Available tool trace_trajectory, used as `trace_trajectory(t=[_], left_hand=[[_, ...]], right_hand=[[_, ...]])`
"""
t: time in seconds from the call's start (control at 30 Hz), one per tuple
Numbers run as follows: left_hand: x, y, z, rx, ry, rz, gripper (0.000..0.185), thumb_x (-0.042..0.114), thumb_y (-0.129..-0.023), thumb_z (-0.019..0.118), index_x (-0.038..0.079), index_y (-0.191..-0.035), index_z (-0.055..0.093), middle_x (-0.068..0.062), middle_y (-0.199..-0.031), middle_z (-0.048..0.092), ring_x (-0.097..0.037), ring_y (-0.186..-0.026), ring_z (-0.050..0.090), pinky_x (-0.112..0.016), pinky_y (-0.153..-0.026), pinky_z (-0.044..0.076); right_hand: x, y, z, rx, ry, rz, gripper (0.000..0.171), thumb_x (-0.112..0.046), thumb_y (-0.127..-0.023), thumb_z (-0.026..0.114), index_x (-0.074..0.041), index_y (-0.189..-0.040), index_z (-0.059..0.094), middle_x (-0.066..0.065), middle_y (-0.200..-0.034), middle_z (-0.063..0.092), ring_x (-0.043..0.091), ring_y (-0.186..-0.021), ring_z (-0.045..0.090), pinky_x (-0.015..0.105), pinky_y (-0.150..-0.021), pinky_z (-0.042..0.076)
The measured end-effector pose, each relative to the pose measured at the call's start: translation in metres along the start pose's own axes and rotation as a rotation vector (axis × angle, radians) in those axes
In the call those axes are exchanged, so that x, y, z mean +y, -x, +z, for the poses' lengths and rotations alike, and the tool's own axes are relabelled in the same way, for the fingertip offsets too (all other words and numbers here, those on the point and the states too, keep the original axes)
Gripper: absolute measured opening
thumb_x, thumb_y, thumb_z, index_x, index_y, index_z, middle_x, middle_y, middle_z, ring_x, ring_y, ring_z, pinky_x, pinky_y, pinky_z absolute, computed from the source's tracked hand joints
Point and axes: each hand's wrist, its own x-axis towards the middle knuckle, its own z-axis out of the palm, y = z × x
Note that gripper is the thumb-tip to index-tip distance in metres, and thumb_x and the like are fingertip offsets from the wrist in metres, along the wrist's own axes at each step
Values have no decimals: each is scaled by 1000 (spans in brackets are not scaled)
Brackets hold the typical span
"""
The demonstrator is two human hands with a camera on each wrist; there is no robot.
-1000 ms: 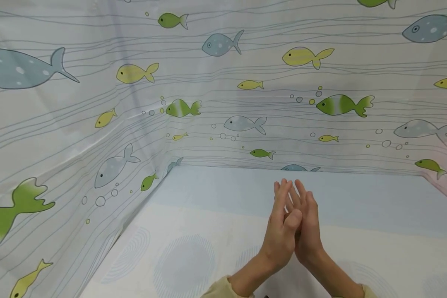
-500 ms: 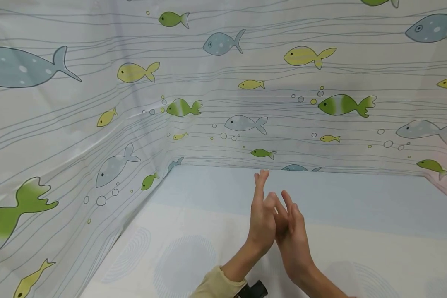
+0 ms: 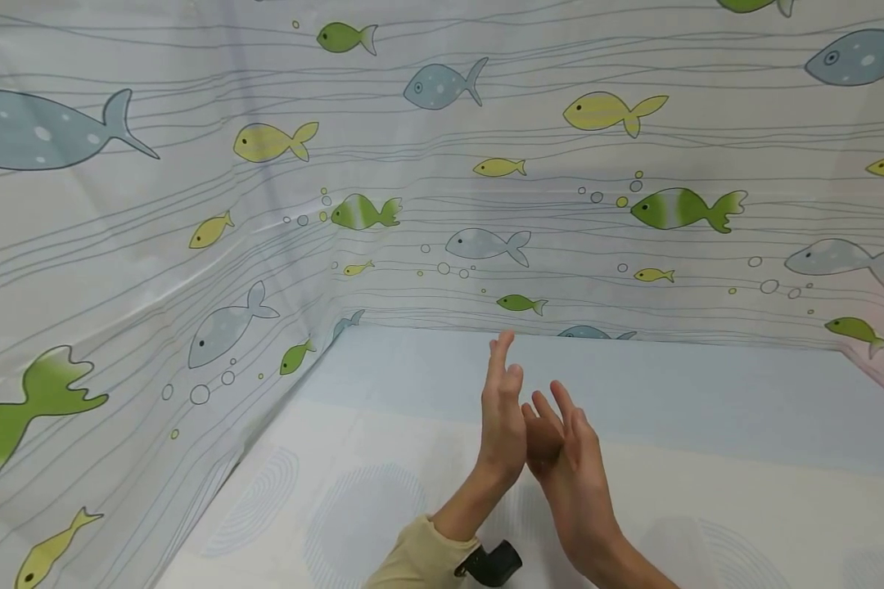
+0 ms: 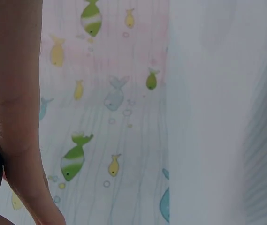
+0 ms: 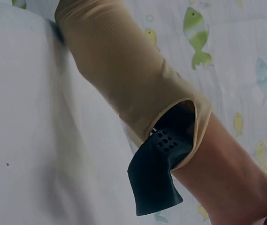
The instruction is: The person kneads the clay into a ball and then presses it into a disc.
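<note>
In the head view, a small brown ball (image 3: 543, 440), of a material I cannot tell, sits between my two hands above the table. My left hand (image 3: 502, 425) is upright on its left side, fingers straight, palm against or close to the ball. From the right, my right hand (image 3: 578, 474) carries it against the palm with loosely extended fingers. Part of the ball is hidden by the hands. In the left wrist view a bare forearm (image 4: 18, 93) fills the left edge. The right wrist view shows a beige sleeve (image 5: 119, 65); the ball is not visible there.
A white and pale blue cloth (image 3: 383, 442) with circle prints covers the table. Behind and beside it hangs a sheet (image 3: 412, 164) printed with fish. A black wrist camera (image 3: 493, 564) sticks out from the left cuff.
Both hands have shifted left and parted a little, with the left hand sliding against the right. The brown ball, mostly hidden before, now shows between them.
</note>
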Motion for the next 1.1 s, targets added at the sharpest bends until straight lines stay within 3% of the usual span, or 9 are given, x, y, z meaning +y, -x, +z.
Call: trace_trajectory(t=[0.2,0.53,0.67,0.77,0.93,1.1], left_hand=[[-8,2,3,-33,20,-12,57,44,-101,29,25,-155,30,9,-163,20,-18,-153,3,-59,-119,8],[-12,24,23,-208,-13,-47,57,46,-101,26,33,-157,21,16,-163,13,-12,-152,-1,-55,-119,16],[-9,33,31,-307,-56,6,59,44,-102,31,37,-158,12,15,-164,7,-11,-152,-5,-44,-120,20],[-6,37,34,-367,-85,75,62,48,-103,30,36,-158,5,11,-165,2,-14,-152,-8,-46,-121,18],[-2,39,37,-383,-125,144,64,52,-104,26,30,-160,5,5,-166,5,-20,-153,-5,-54,-120,12],[3,40,37,-395,-125,130,63,51,-104,26,30,-159,6,6,-166,4,-19,-153,-5,-53,-121,11]], right_hand=[[-4,-1,-4,17,22,-26,66,-54,-104,11,-22,-160,-6,4,-166,5,28,-153,8,60,-118,13],[-17,-9,-19,109,-29,-66,68,-57,-102,17,-26,-160,-2,-1,-167,7,19,-153,6,55,-121,3],[-22,-14,-28,127,-65,-75,69,-58,-102,17,-27,-160,-5,-2,-167,1,16,-153,4,42,-123,8],[-25,-17,-33,133,-96,-73,69,-58,-102,17,-29,-159,-7,-3,-167,-3,16,-153,1,38,-122,10],[-27,-20,-37,145,-123,-55,68,-59,-101,18,-33,-159,-7,-6,-167,-5,16,-153,1,41,-122,10],[-25,-22,-39,170,-136,-54,67,-59,-101,19,-34,-158,-6,-7,-167,-5,16,-153,1,42,-122,10]])
